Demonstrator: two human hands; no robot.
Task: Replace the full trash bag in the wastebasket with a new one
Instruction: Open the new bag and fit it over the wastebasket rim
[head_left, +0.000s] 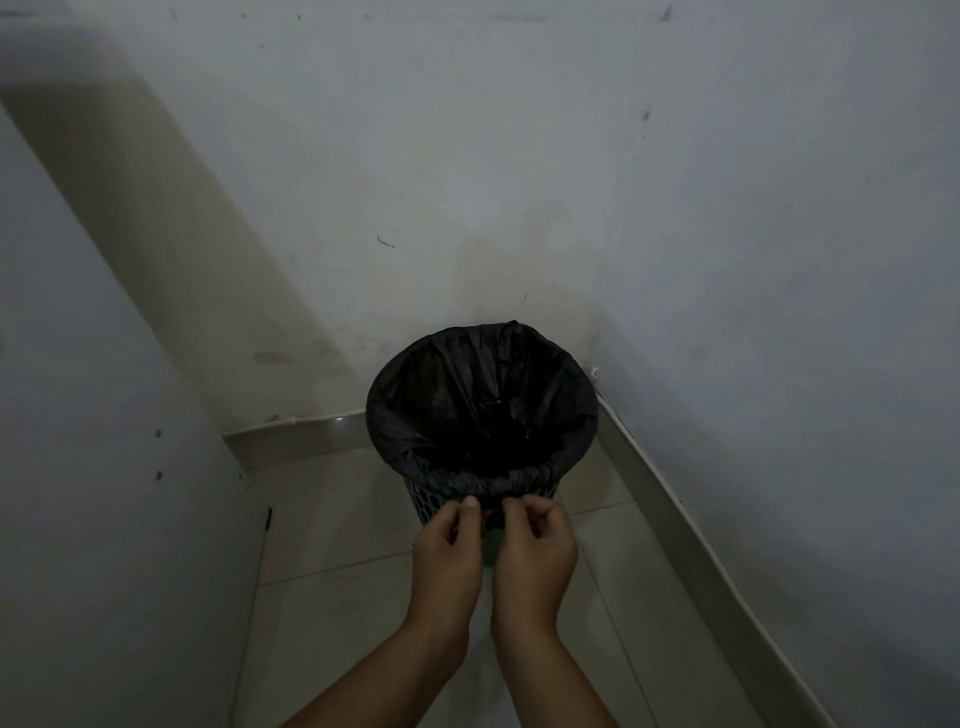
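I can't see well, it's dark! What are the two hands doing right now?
Left hand: pinching the black trash bag edge at the wastebasket rim.
Right hand: pinching the same edge.

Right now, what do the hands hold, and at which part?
Both the left hand and right hand pinch the black trash bag at its near folded-over edge.

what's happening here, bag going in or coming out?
A person stands over a mesh wastebasket in a tiled corner. A black trash bag lines it, its edge folded over the rim. The left hand and right hand are close together at the near rim, fingers pinching the bag's gathered edge there. The bag's inside is too dark to show any contents, so whether this bag is being fitted or taken out cannot be told from this frame.
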